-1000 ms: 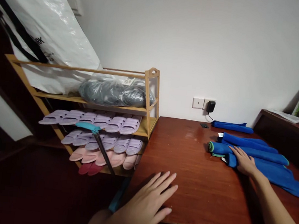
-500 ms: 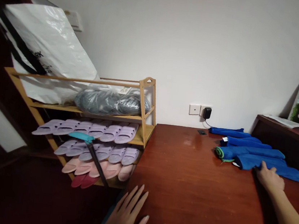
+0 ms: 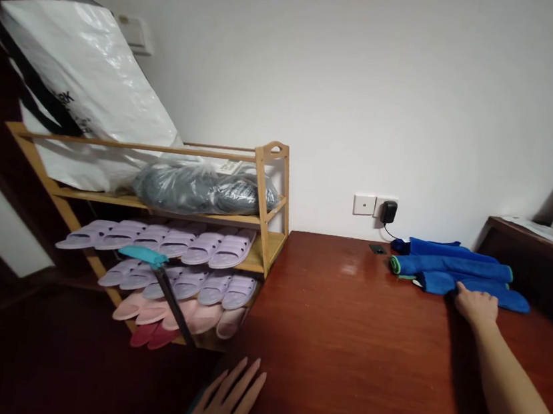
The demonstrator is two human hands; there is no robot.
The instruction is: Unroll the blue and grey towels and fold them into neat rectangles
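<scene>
My right hand [image 3: 476,307] reaches far across the table, its fingers curled against the nearest rolled blue towel [image 3: 436,283]. That towel lies on the tabletop, pressed close to another roll with a green edge [image 3: 455,267]. Behind them more blue cloth [image 3: 433,248] is bunched against the wall, partly covered by the front rolls. My left hand [image 3: 224,405] is low in the view by the table's left edge, fingers spread and holding nothing.
The reddish-brown table [image 3: 339,349] meets the white wall, where a black plug [image 3: 388,212] sits in a socket. A wooden rack [image 3: 266,232] at left bears several slippers [image 3: 231,250] and a white bag [image 3: 84,89]. A raised dark shelf [image 3: 528,248] bounds the right.
My right hand has moved toward the wall and left, pushing the blue towels closer together. My left hand has shifted slightly down and left. The view has moved a little.
</scene>
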